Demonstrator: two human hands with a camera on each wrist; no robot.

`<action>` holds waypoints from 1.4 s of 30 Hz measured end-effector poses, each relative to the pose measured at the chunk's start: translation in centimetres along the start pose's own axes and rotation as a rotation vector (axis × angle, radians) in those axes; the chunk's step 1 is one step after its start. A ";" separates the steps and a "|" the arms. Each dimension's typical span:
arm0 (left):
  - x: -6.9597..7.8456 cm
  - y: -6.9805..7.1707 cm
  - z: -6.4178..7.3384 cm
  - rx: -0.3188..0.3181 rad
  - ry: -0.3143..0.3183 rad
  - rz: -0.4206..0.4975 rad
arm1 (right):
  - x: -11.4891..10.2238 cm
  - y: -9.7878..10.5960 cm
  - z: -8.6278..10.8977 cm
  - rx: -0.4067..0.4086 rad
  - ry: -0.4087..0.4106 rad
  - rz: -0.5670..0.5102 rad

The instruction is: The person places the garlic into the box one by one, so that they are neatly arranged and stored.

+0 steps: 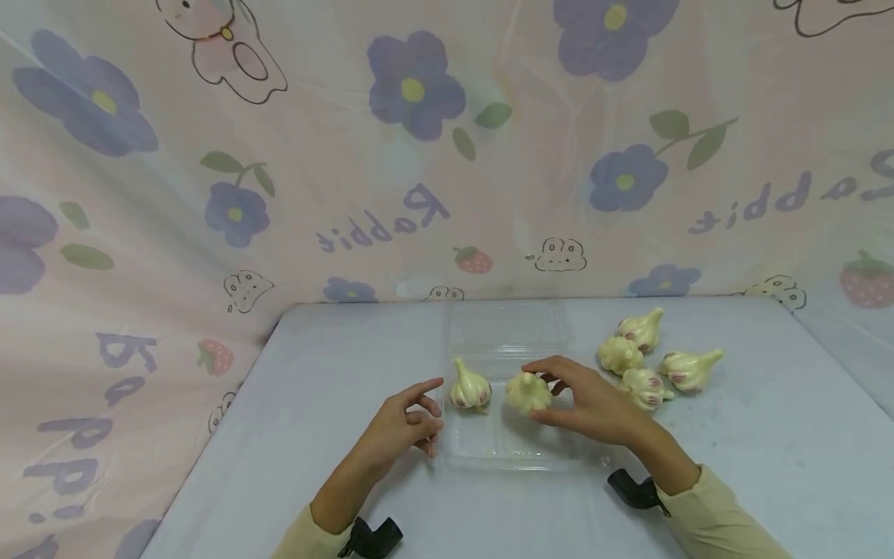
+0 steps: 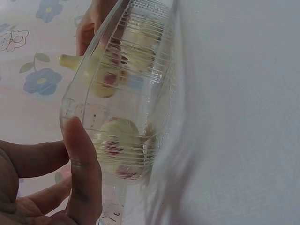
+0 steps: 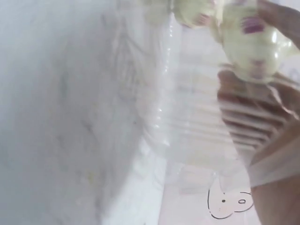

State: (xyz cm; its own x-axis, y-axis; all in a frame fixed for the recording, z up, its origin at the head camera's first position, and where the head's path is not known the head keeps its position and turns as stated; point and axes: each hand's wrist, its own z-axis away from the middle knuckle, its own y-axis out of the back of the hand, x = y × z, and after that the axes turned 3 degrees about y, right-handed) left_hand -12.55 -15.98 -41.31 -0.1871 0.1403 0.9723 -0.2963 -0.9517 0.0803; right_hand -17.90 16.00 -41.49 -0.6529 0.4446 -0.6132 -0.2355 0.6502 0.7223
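My right hand (image 1: 594, 400) grips a pale garlic bulb (image 1: 528, 394) between thumb and fingers over the clear plastic container (image 1: 489, 463). In the right wrist view, the gripped bulb (image 3: 251, 44) shows purple streaks above the container's ribbed wall. Another garlic bulb (image 1: 470, 387) sits upright inside, at the container's left end. My left hand (image 1: 401, 427) is beside that end, its index finger stretched out at the rim. From the left wrist, a fingertip (image 2: 75, 131) of this hand rests against the rim, and the ribbed wall lets the bulbs show through.
Several more garlic bulbs (image 1: 644, 388) lie in a group on the white table (image 1: 754, 442), right of the container. The container's clear lid (image 1: 506, 322) lies folded back behind it. A cloth curtain (image 1: 517, 178) with flowers and rabbits hangs along the table's back edge.
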 end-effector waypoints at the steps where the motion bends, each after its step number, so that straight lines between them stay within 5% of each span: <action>1: 0.0 0.0 0.0 -0.001 0.001 0.000 | 0.1 -0.1 0.0 0.000 0.000 -0.002; 24: -0.2 0.0 -0.1 -0.007 -0.007 0.003 | 0.0 -1.2 -1.8 0.011 -0.056 0.038; 42: -0.1 -0.1 -0.1 -0.010 -0.004 0.002 | -0.1 -1.6 -2.0 -0.022 -0.182 0.107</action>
State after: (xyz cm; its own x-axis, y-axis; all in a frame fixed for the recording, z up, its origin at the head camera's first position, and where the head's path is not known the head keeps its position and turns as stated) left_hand -12.61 -15.91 -41.49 -0.1836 0.1368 0.9734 -0.3057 -0.9491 0.0758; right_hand -18.91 13.68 -41.96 -0.5348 0.6157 -0.5787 -0.1887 0.5806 0.7920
